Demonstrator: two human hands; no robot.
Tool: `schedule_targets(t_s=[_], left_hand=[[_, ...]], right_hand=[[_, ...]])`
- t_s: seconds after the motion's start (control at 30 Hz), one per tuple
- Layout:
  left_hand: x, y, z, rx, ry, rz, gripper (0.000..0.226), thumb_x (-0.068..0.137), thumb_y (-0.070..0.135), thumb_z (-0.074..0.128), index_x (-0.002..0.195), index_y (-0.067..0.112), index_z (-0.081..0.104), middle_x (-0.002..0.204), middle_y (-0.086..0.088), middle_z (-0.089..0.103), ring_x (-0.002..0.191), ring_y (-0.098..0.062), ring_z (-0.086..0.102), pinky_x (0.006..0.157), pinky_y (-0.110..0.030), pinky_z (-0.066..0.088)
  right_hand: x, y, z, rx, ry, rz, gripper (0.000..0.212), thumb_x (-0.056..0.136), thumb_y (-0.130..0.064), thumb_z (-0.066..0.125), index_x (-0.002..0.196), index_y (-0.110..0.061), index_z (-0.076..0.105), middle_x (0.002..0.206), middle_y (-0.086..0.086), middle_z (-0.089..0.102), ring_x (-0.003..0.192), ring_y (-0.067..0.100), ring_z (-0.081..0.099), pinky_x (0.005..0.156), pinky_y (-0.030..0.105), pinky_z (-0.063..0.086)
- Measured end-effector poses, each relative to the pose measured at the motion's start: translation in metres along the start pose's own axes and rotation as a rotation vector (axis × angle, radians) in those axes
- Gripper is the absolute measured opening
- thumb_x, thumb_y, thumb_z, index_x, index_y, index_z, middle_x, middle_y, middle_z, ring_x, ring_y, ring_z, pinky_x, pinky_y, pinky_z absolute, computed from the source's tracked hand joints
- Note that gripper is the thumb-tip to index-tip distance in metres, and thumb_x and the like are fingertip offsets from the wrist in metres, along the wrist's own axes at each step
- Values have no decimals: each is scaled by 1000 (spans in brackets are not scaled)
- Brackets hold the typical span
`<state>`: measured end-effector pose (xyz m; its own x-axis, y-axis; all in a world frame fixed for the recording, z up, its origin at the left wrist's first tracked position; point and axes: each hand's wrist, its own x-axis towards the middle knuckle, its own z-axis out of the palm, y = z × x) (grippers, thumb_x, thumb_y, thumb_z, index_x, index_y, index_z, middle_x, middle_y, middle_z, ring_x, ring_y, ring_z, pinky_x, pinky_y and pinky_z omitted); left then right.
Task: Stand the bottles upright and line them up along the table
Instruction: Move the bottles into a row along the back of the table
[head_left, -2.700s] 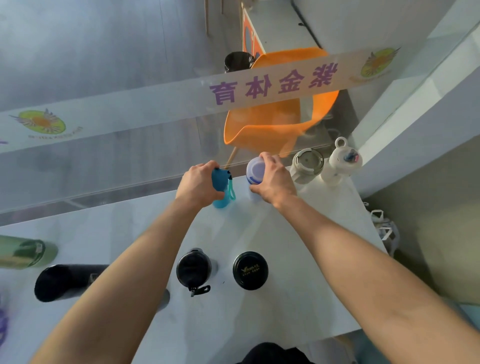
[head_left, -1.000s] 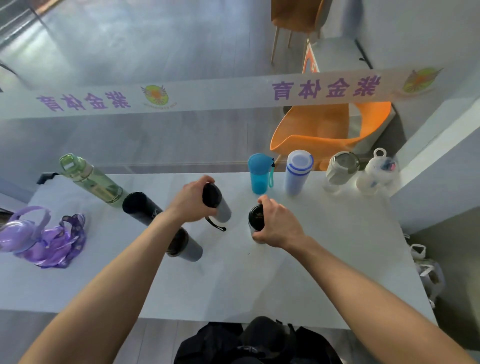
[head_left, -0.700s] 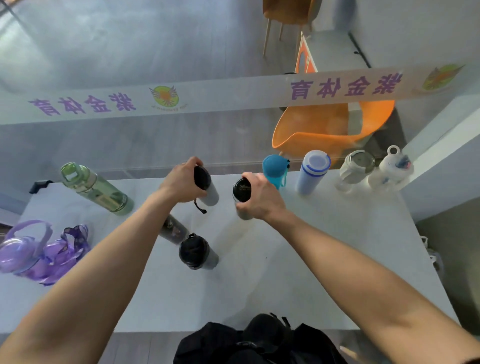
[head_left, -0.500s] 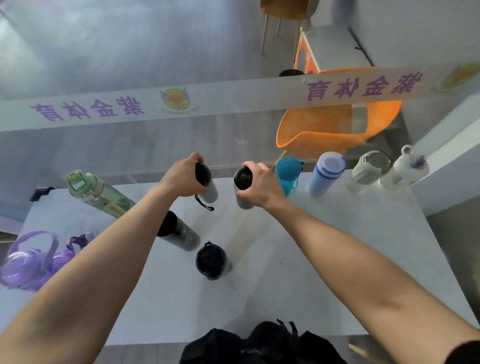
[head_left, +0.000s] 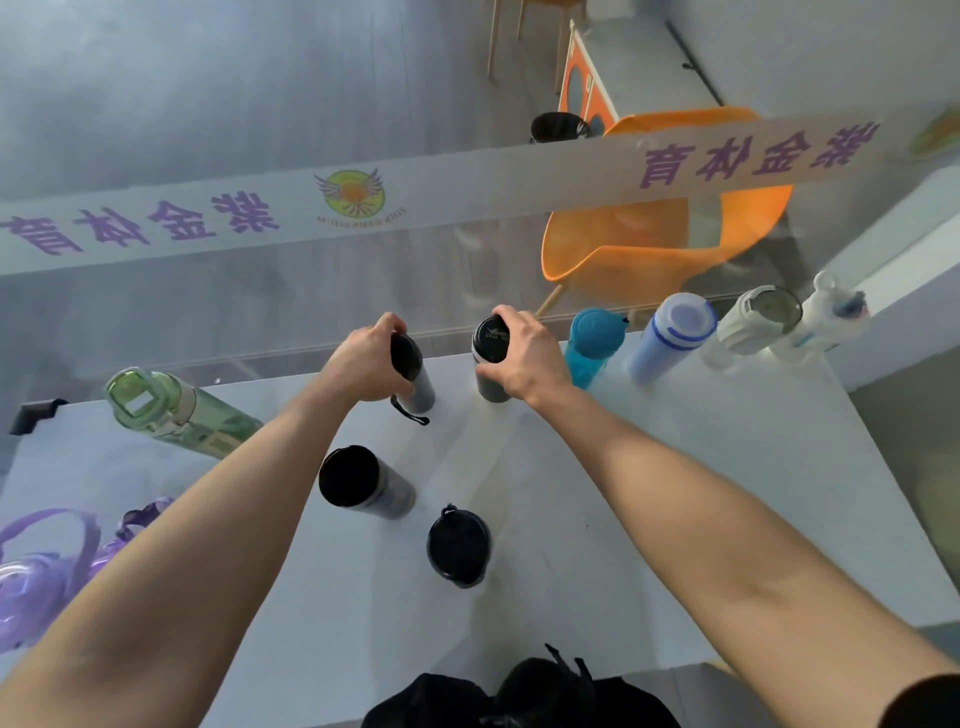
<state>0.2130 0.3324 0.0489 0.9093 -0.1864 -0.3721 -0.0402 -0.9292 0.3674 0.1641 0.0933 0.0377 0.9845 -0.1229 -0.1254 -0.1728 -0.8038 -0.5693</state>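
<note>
My left hand (head_left: 363, 366) grips a grey bottle with a black cap and strap (head_left: 415, 382), upright near the table's far edge. My right hand (head_left: 522, 356) holds a black-lidded tumbler (head_left: 489, 358) just right of it. Further right along the far edge stand a teal bottle (head_left: 592, 345), a white-and-blue bottle (head_left: 670, 335), a cream bottle (head_left: 753, 322) and a white bottle (head_left: 826, 317). A dark bottle (head_left: 363, 486) and a black tumbler (head_left: 460, 551) stand mid-table. A green bottle (head_left: 176, 410) stands at the left. A purple bottle (head_left: 47, 571) lies at the left edge.
The white table (head_left: 675, 519) butts against a glass partition with a white banner (head_left: 467, 197). An orange chair (head_left: 649, 234) sits behind the glass. A black bag (head_left: 519, 696) is at the near edge. A wall ledge rises at the right.
Both hands carried their bottles from mid-table to the far edge, beside the teal bottle. The view shifted slightly; the other bottles stay put.
</note>
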Motion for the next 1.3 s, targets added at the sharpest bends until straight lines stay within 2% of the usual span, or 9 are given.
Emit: schedule_targets(t_s=[0.17,0.3,0.5,0.7,0.9,1.03,1.2,1.3], left_hand=[[7,-3,-1,0,-16,23,84,71,24,93,141,26,47,117,-5,59,103,-30,59,73,-38,54],[9,-2,1,1,-15,37,85,71,28,93,142,28,47,118,-5,60,104,-29,58,74,-38,55],[15,14,6,-11,-28,75,85,71,31,94,141,28,48,118,-3,61,104,-28,59,73,-37,52],[20,29,7,13,-44,86,84,71,27,93,142,29,48,119,-4,60,102,-31,63,75,-41,59],[21,32,7,29,-58,97,85,69,26,92,142,30,48,119,-4,61,104,-32,62,72,-40,59],[23,31,6,48,-62,114,83,68,27,91,140,32,49,117,-4,62,103,-30,61,69,-37,56],[23,31,3,79,-74,118,80,68,26,89,137,35,50,117,-4,61,99,-30,64,69,-40,64],[24,31,3,85,-76,128,82,69,25,90,140,33,49,120,-5,61,104,-30,61,69,-37,58]], right_hand=[[5,2,-6,-49,-44,4,83,77,-37,91,149,-28,50,136,7,58,122,32,63,106,40,53],[8,7,-11,-50,-26,47,84,75,-34,92,149,-26,53,136,9,59,123,35,64,108,44,54],[9,9,-15,-58,-28,67,82,75,-36,93,146,-26,54,136,9,62,123,34,64,107,43,55],[10,9,-13,-57,-33,88,85,75,-34,95,148,-27,53,139,8,62,126,34,63,109,45,55],[10,10,-12,-56,-19,94,85,74,-35,97,147,-27,54,138,8,63,127,34,63,108,45,56],[8,4,-8,-58,40,100,82,72,-38,97,143,-26,57,131,8,66,121,32,65,102,41,57],[5,0,-6,-51,62,117,80,72,-39,97,141,-25,58,128,7,66,119,31,65,100,39,56],[2,2,-7,-50,57,117,81,74,-41,95,143,-26,56,131,7,66,121,31,65,101,40,56]])
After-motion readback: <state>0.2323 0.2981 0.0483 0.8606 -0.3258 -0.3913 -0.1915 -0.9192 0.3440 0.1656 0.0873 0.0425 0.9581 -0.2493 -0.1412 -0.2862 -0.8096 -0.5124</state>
